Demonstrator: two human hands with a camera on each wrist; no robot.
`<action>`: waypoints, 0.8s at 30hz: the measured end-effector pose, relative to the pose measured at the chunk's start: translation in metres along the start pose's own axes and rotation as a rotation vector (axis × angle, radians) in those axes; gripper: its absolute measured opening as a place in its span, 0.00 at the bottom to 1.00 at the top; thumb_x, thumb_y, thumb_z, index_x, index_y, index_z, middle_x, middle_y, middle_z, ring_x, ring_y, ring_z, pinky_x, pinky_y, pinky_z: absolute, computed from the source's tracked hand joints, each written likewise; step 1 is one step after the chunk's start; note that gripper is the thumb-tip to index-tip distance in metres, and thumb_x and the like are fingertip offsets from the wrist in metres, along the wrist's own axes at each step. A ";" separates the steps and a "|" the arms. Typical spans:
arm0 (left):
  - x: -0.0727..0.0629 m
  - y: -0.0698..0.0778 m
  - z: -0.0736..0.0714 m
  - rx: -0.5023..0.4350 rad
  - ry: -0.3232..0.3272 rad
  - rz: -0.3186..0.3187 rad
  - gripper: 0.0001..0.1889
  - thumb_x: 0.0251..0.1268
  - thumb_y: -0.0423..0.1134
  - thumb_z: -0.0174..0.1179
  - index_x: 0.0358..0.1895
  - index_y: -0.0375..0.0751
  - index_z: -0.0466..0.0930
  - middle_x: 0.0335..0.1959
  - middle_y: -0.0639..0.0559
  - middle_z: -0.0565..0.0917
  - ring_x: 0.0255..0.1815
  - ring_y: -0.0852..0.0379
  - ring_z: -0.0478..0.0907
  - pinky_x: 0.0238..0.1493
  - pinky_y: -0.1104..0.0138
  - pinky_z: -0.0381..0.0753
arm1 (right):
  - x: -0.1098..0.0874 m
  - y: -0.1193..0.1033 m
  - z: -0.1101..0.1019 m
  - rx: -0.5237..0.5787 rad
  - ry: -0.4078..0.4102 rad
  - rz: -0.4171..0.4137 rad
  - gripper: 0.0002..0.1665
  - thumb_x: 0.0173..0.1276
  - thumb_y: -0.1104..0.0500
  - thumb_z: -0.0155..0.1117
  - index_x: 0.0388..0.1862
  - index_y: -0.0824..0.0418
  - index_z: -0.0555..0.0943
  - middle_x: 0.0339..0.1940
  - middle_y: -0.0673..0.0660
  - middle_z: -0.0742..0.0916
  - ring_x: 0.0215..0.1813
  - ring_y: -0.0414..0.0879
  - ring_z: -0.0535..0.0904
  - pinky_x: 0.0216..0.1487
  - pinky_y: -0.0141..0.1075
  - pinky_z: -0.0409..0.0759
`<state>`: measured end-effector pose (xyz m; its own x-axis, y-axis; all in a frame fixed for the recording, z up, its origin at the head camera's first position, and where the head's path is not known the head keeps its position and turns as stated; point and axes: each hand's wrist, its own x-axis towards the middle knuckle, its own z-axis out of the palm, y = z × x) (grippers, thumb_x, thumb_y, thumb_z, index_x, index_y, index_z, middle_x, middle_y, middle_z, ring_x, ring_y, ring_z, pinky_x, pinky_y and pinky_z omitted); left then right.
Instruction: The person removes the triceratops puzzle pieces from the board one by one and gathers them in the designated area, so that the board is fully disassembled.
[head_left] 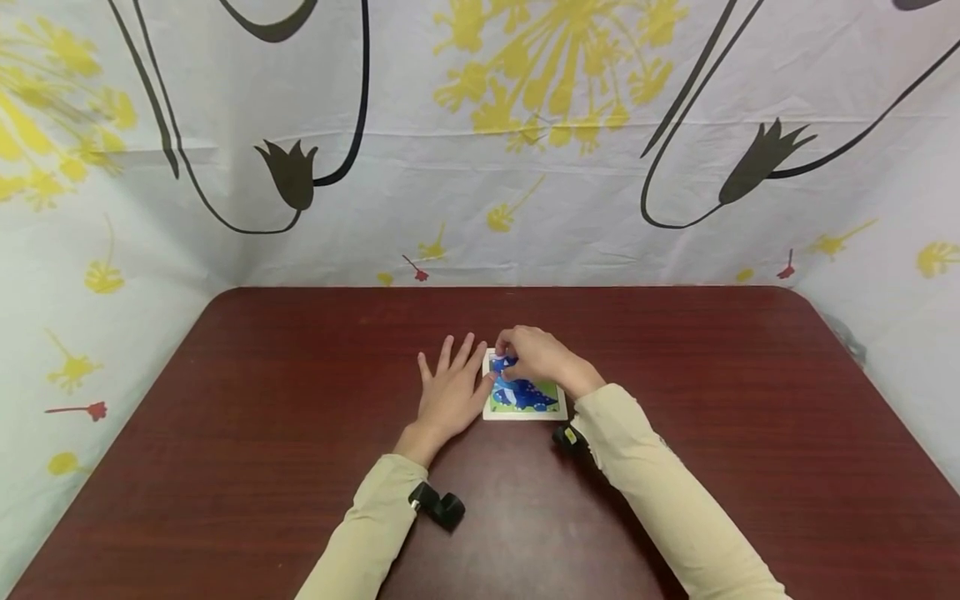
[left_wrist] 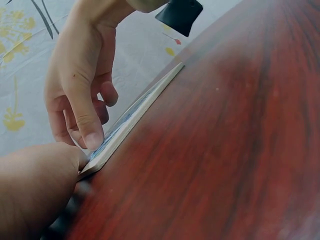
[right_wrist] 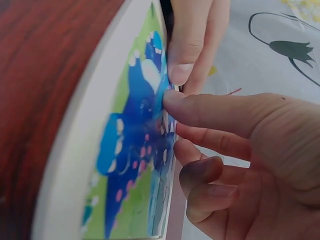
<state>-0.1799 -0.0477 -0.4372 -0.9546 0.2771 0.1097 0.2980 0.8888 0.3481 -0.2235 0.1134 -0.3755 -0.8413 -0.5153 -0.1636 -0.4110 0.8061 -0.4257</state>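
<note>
A dinosaur puzzle board [head_left: 525, 415] with a pale frame lies flat on the table, its blue dinosaur on a green ground. My left hand [head_left: 450, 396] rests at its left side with fingers spread, the thumb reaching onto the frame's edge. Over the board's upper left part is my right hand [head_left: 538, 357], fingers bent down. In the right wrist view its thumb [right_wrist: 215, 111] touches the blue picture [right_wrist: 145, 110] and the other fingers curl at the far side. I cannot tell whether a piece is pinched between them. The hand covers the upper part of the picture.
The dark red-brown table [head_left: 262, 400] extends around the board on every side. Behind it hangs a white cloth [head_left: 450, 192] printed with yellow and dark flowers. A black wrist camera [head_left: 438, 504] is strapped to the left sleeve, another black camera [head_left: 568, 438] to the right.
</note>
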 end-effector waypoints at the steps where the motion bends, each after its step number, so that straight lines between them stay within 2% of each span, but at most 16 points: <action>1: 0.000 0.000 0.000 0.002 -0.002 0.000 0.30 0.70 0.56 0.43 0.71 0.48 0.58 0.73 0.49 0.54 0.73 0.43 0.41 0.61 0.35 0.33 | 0.001 0.000 -0.001 0.007 -0.011 -0.003 0.16 0.55 0.61 0.71 0.42 0.63 0.79 0.35 0.56 0.80 0.36 0.48 0.73 0.41 0.42 0.73; 7: 0.000 -0.002 0.001 0.018 -0.026 -0.014 0.30 0.71 0.57 0.42 0.72 0.49 0.56 0.73 0.51 0.51 0.74 0.45 0.39 0.62 0.37 0.31 | 0.011 0.001 -0.006 0.083 -0.124 0.014 0.17 0.55 0.63 0.71 0.41 0.64 0.75 0.34 0.56 0.78 0.34 0.47 0.72 0.37 0.38 0.72; 11: 0.000 -0.002 0.002 0.017 -0.031 -0.014 0.30 0.71 0.57 0.41 0.72 0.49 0.55 0.74 0.51 0.51 0.74 0.45 0.38 0.62 0.36 0.31 | 0.016 0.003 -0.007 0.115 -0.161 0.025 0.19 0.53 0.64 0.72 0.39 0.63 0.72 0.32 0.56 0.76 0.32 0.47 0.70 0.34 0.36 0.69; 15: 0.000 -0.002 0.003 0.022 -0.043 -0.017 0.31 0.71 0.58 0.40 0.73 0.50 0.54 0.74 0.51 0.50 0.74 0.46 0.37 0.62 0.37 0.31 | 0.017 0.005 -0.006 0.083 -0.172 0.011 0.16 0.54 0.63 0.72 0.35 0.63 0.73 0.30 0.55 0.75 0.31 0.46 0.69 0.33 0.36 0.69; 19: 0.000 -0.001 0.003 0.037 -0.050 -0.016 0.33 0.70 0.60 0.39 0.73 0.50 0.53 0.74 0.52 0.49 0.74 0.46 0.36 0.62 0.37 0.31 | 0.013 0.006 -0.006 0.026 -0.156 0.011 0.13 0.55 0.60 0.71 0.34 0.62 0.77 0.34 0.54 0.77 0.35 0.46 0.71 0.38 0.37 0.72; 24: 0.001 0.000 0.002 0.049 -0.059 -0.014 0.35 0.69 0.63 0.37 0.73 0.50 0.52 0.74 0.51 0.48 0.74 0.46 0.35 0.62 0.36 0.30 | 0.007 0.004 -0.006 -0.001 -0.083 0.021 0.21 0.53 0.56 0.73 0.42 0.62 0.76 0.40 0.55 0.77 0.41 0.47 0.72 0.45 0.41 0.73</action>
<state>-0.1805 -0.0471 -0.4389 -0.9576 0.2840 0.0490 0.2852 0.9094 0.3028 -0.2332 0.1149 -0.3728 -0.8175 -0.5208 -0.2459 -0.3942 0.8173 -0.4203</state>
